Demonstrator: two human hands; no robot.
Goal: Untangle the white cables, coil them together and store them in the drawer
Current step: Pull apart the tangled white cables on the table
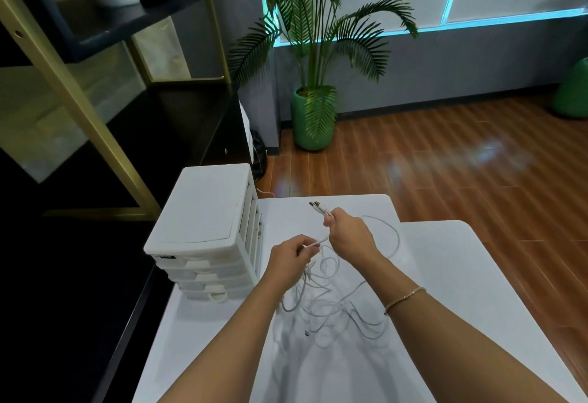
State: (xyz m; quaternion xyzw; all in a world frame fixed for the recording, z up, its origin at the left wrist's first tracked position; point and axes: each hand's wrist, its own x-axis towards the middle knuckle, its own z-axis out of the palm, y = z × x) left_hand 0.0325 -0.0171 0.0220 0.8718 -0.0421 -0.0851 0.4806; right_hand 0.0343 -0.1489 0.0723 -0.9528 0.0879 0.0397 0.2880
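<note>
Meanwhile both the left hand (291,254) and right hand (348,237) grip tangled white cables (334,304) beside the closed drawer unit (206,231).

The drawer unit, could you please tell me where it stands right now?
In the head view, the drawer unit stands on the white table's left edge, left of both hands and the cables.

Two hands: the left hand (291,258) and the right hand (348,237). Two dark plugs (314,204) stick out of the right grip, side by side. One tangle of white cables (337,304); the cable count cannot be told. One white drawer unit (206,227), four drawers showing. Two green plant pots: one far (313,122), one at the right edge (572,91). One bracelet (404,299).
</note>
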